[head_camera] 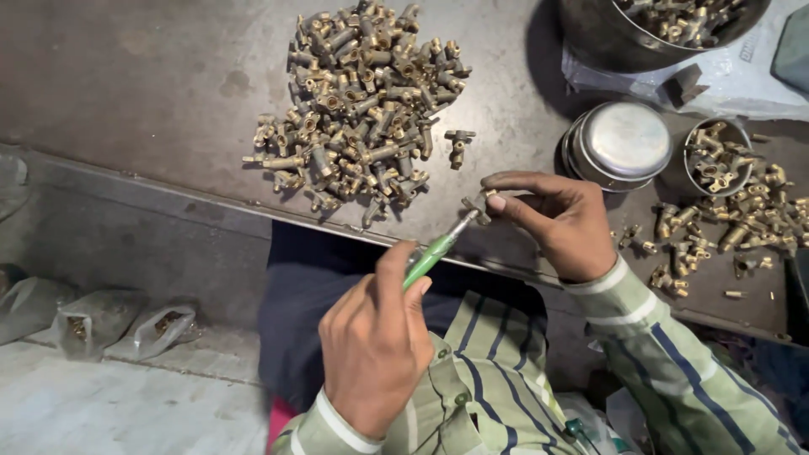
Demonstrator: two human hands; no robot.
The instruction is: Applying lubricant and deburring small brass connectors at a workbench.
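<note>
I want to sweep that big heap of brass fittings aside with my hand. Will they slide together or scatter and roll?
The heap of brass fittings would likely shift partly as a clump: the side arms look interlocked. Strays such as the lone fitting beside it would probably skid, not roll, given their T shape. Being solid-looking metal, they are probably heavy for their size.

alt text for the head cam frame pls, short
Seen from above, the left hand holds a green-handled screwdriver with its tip at a small brass fitting pinched in the right hand. On the dark workbench lie a pile of brass fittings and metal bowls.
</note>
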